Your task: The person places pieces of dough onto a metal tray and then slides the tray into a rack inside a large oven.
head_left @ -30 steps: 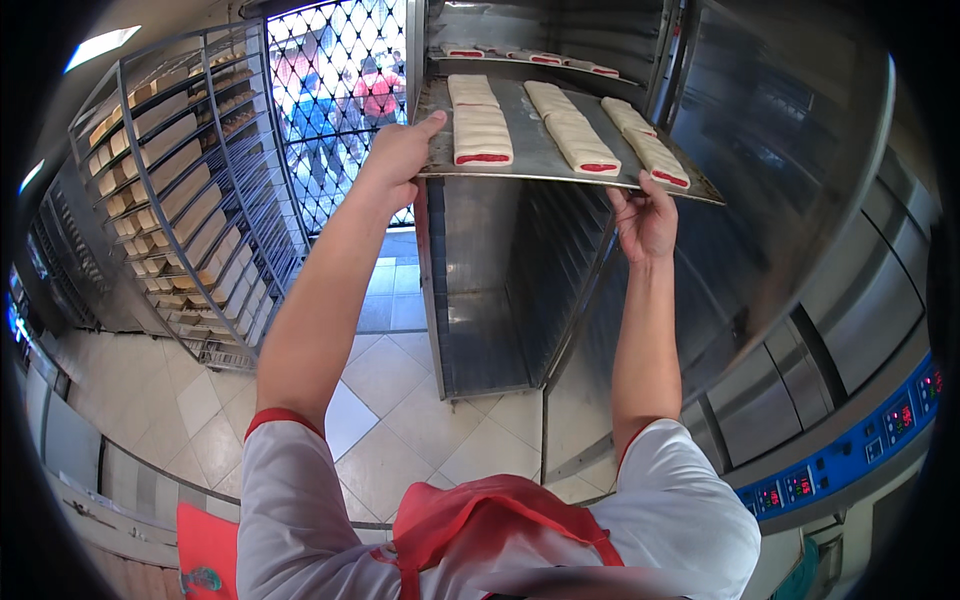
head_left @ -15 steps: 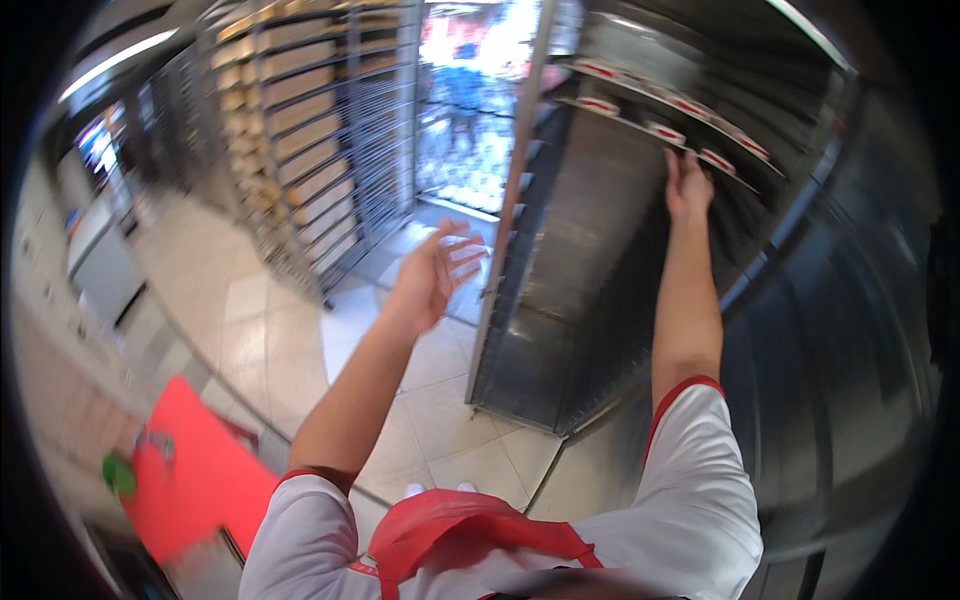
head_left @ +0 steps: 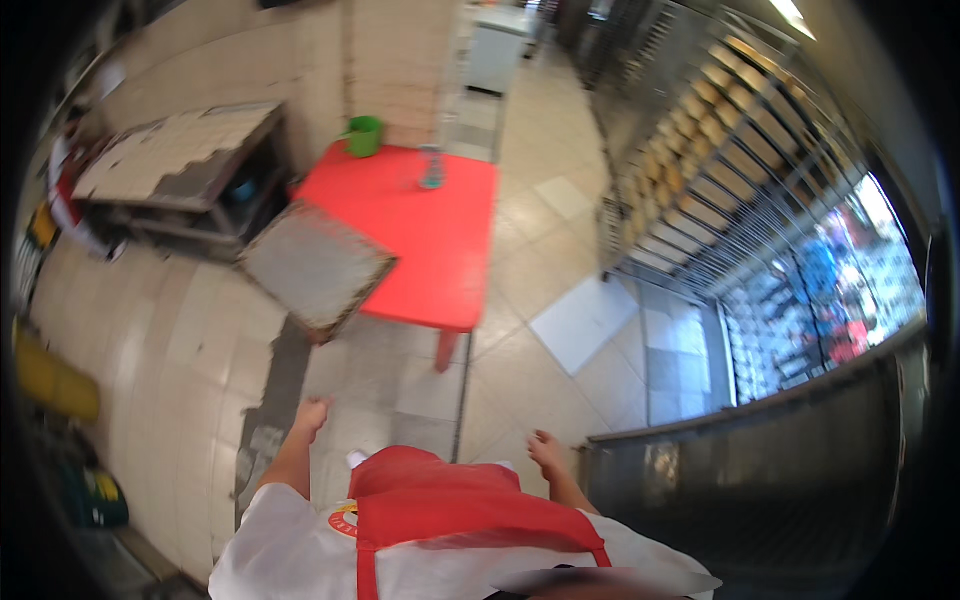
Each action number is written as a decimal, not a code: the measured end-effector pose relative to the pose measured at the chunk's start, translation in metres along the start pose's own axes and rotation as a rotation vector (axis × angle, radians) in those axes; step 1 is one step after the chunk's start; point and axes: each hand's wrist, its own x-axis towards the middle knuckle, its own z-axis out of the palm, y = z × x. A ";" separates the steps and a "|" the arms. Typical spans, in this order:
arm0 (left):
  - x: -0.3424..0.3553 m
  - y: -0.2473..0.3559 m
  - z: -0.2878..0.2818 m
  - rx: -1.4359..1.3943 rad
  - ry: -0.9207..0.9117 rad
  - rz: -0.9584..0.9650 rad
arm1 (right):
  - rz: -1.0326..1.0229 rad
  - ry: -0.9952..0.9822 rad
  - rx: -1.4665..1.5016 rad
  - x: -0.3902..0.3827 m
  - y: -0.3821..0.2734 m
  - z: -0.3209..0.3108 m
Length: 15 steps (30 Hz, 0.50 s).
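Ahead, apart from left fingers (head_left: 321, 405): red table (head_left: 440, 245)

Floor under you: beige ceramic tiles (head_left: 190, 340), w/ a rough dark-grey strip (head_left: 285, 375) on your L and a pale white tile (head_left: 583, 322) R of ctr. Ahead, a bright red rect. bench (head_left: 435, 250), far end nr the beige tiled wall (head_left: 395, 60). Far L you've got a low counter w/ a worn tiled top (head_left: 155, 160). Beyond the bench, a white boxy cabinet (head_left: 497, 55). On your R, a tall grey metal rack (head_left: 742, 192), then a dark lattice gate (head_left: 790, 320) w/ bright, bluish daylight thru it. A big dark steel panel (head_left: 750, 490) fills your lower R. Upper R: white ceiling light (head_left: 790, 14).
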 end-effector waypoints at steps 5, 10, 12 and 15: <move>-0.050 0.053 -0.116 -0.887 -0.164 0.609 | -0.240 -0.964 -0.194 -0.105 -0.220 0.306; -0.133 0.147 -0.187 -0.996 -0.158 1.040 | -0.063 -1.488 0.270 -0.213 -0.340 0.513; -0.128 0.158 -0.235 -0.915 -0.026 1.115 | -0.132 -1.558 0.350 -0.220 -0.369 0.577; -0.101 0.172 -0.292 -0.720 0.220 1.226 | -0.203 -1.517 0.392 -0.244 -0.428 0.644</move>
